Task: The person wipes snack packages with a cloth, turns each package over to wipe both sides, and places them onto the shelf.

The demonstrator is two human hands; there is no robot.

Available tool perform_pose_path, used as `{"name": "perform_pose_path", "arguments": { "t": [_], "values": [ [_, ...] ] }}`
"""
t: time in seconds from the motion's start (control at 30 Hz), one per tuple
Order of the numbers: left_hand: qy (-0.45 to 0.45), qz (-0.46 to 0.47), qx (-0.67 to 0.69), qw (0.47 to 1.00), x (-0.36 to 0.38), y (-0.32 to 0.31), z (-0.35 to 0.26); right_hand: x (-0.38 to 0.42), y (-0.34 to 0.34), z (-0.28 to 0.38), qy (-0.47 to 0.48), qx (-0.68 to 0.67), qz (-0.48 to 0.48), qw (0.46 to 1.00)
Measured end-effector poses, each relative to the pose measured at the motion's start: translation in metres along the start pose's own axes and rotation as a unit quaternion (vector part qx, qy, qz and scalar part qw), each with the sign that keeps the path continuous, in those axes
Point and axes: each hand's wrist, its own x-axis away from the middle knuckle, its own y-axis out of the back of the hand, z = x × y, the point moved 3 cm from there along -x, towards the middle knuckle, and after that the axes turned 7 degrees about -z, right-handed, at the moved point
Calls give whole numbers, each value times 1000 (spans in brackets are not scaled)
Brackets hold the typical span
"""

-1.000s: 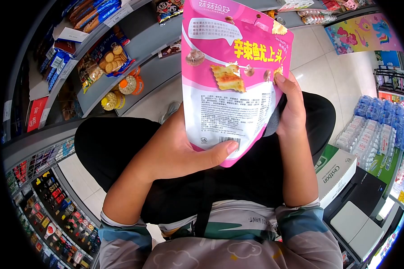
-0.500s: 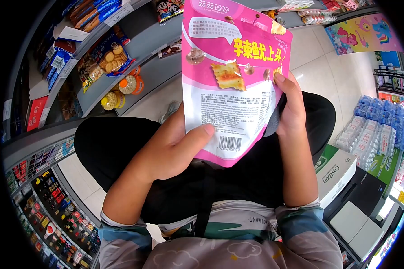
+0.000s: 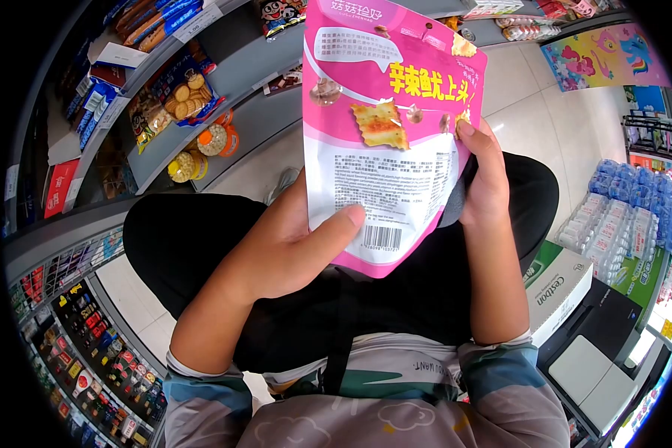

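A pink and white snack bag (image 3: 381,168) is held up in front of me, its printed back with pictures of crackers, small text and a barcode facing my eyes. My left hand (image 3: 295,243) grips the lower left edge, the thumb lying flat on the white panel beside the barcode and the other fingers hidden behind the bag. On the right edge my right hand (image 3: 485,175) pinches the bag, thumb on the front near the yellow lettering. Its fingers pass behind and are mostly out of sight.
Shelves on the left hold bagged biscuits (image 3: 187,97) and round snack jars (image 3: 215,140). Below them stands a wire rack (image 3: 89,366) of small packets. To the right are shrink-wrapped water bottles (image 3: 612,224), a Cestbon carton (image 3: 564,295) and a colourful cartoon panel (image 3: 605,56).
My left thumb has slid slightly right and up across the white panel, closer to the barcode. The bag and my right hand stay practically where they were.
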Motion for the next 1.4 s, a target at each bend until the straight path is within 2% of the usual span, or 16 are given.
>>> {"name": "perform_pose_path", "arguments": {
  "t": [0.47, 0.53, 0.73, 0.87, 0.97, 1.17, 1.2, 1.23, 1.33, 1.4],
  "values": [
    [7, -11, 1, 1000, -1, 0, -1, 0, 0, 0, -3, -6, 4, 1000],
    [-1, 16, 6, 1000, -1, 1, 0, 0, 0, 0, -4, -14, 5, 1000],
    [19, 15, 35, 999, -3, 0, 0, 1, 0, 1, -5, -18, 11, 1000],
    [11, 24, 43, 999, -6, -2, -1, 1, 0, 2, -5, -16, 19, 1000],
    [-30, 39, 38, 998, -9, -4, -5, 0, 2, 1, -10, -17, 19, 1000],
    [2, 29, 63, 998, -15, -1, -11, -4, 16, 24, 9, 59, -56, 997],
    [-11, 32, 69, 997, -16, -1, -10, -1, 20, 37, -25, 62, -38, 997],
    [-24, 35, 75, 996, -16, -1, -9, -2, 27, 41, -12, 19, -168, 986],
    [-41, 33, 88, 995, -19, -2, -4, 4, 40, 61, -9, -43, -199, 979],
    [-40, 33, 87, 995, -20, -2, 0, 8, 42, 61, -5, -33, -162, 986]
  ]
}}
